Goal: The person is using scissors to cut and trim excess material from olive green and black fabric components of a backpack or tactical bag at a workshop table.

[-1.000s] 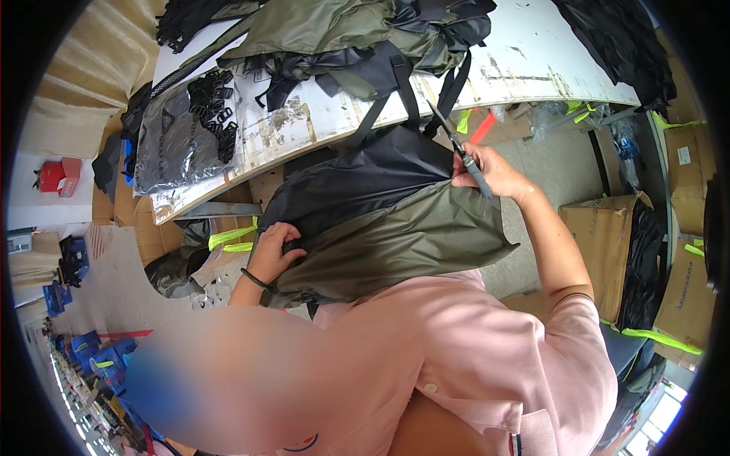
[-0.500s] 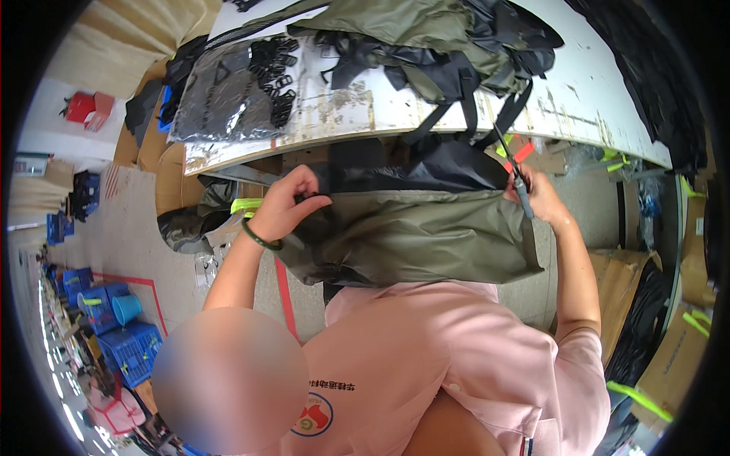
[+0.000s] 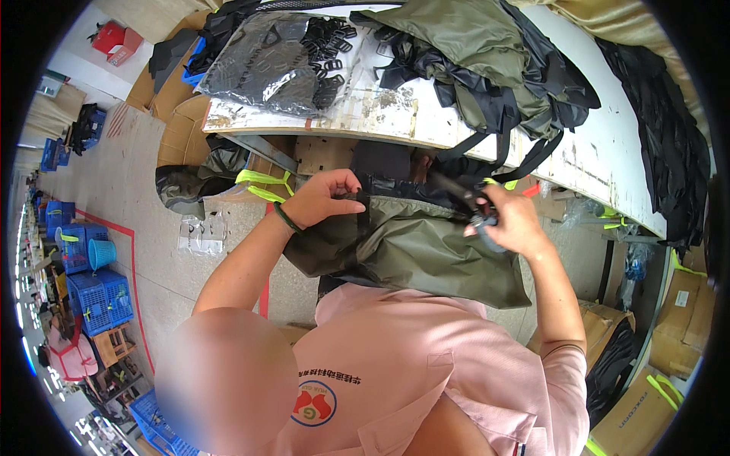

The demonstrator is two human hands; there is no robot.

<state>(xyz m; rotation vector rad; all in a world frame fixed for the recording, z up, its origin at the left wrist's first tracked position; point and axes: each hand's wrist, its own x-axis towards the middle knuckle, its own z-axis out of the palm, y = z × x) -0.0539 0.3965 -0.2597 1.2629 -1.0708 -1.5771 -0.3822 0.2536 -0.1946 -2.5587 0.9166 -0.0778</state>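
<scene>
Across my lap lies an olive-green bag of coated fabric, with a black band along its far edge. My left hand pinches that edge at its left end, beside a dark strip. Scissors with dark handles are in my right hand, above the right part of the bag. Motion smears their blades, which point away to the left over the black band; whether they are apart cannot be told.
A white worktable stands ahead, bearing a clear bag of black parts, black buckles and a heap of olive and black bags. Cardboard boxes stand at right. Blue crates are on the left floor.
My right hand has left the bag's right end and moved left over it with the scissors, whose blades now tilt left. My left hand still pinches the edge. The view has shifted.
</scene>
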